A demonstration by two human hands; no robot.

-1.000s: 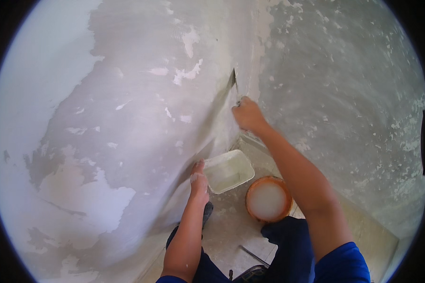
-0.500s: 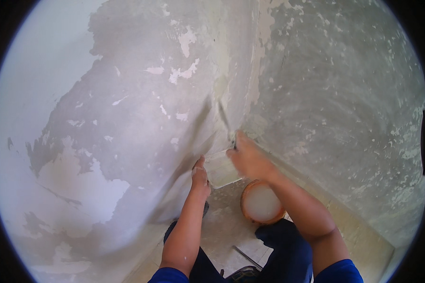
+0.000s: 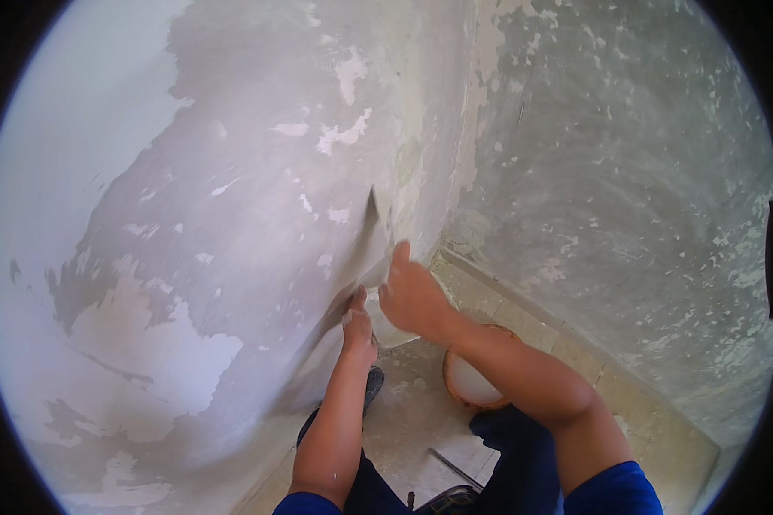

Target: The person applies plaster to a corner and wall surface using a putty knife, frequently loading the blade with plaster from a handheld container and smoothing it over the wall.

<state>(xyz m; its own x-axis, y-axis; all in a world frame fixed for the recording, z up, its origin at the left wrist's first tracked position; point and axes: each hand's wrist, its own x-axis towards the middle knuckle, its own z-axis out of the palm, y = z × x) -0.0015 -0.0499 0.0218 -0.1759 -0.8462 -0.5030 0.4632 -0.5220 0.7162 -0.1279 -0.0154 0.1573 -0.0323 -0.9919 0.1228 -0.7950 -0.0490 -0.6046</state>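
Observation:
In the corner between two walls, my left hand grips the left edge of a pale, flat board smeared with filler. My right hand is closed just above the board and covers much of it. Its fingers wrap the handle of a flat scraping tool, probably a putty knife, mostly hidden by the hand. A dark pointed shape on the left wall, just beyond the hands, may be the blade or its shadow; I cannot tell which.
An orange-rimmed round bucket of whitish liquid stands on the floor below my right forearm. A thin metal rod lies between my legs. The patchy grey right wall meets the tiled floor. My dark shoe is near the left wall.
My right hand has moved left and slightly down, away from the corner line, over the board and closer to my left hand. Its forearm now overlaps the bucket. The left hand has barely shifted.

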